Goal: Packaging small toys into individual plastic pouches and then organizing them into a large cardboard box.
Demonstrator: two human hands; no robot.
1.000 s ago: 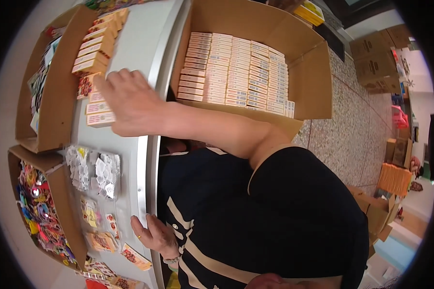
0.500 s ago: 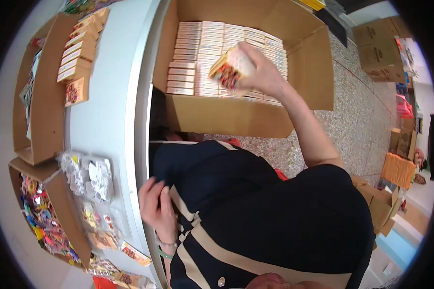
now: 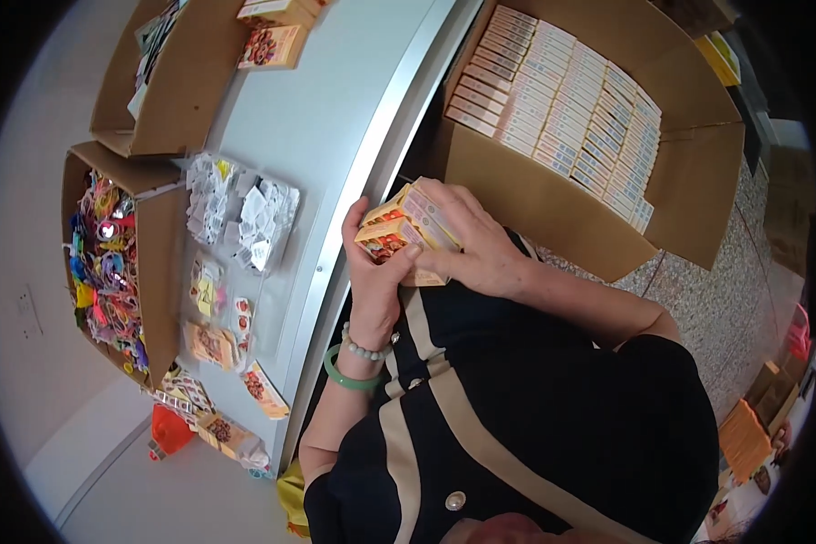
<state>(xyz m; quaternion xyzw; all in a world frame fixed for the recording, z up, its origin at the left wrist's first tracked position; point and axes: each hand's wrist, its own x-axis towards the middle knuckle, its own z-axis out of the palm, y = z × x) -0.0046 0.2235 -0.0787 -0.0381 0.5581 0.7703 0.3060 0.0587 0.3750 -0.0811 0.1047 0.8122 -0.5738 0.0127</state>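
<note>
A few small yellow-and-white printed boxes (image 3: 392, 228) are held together in front of my body, just beside the table edge. My left hand (image 3: 374, 286) is closed round their near left side, with its thumb across the front. Wrapped over their right side are the fingers of my right hand (image 3: 488, 249). How many boxes are in the bunch I cannot tell, because my fingers cover part of them. Beyond my right hand stands a large open carton (image 3: 517, 186), packed with rows of the same kind of small boxes (image 3: 562, 100).
The pale table (image 3: 335, 100) runs along the left, bearing more small boxes (image 3: 272, 45), a clear tray of white packets (image 3: 245, 213) and flat printed cards (image 3: 265, 390). Behind these stand a carton of colourful trinkets (image 3: 109, 263) and another brown carton (image 3: 177, 100).
My right hand has come back from above the large carton, carrying the boxes toward my body. My left hand has risen and taken hold of them too. The view has turned toward the table.
</note>
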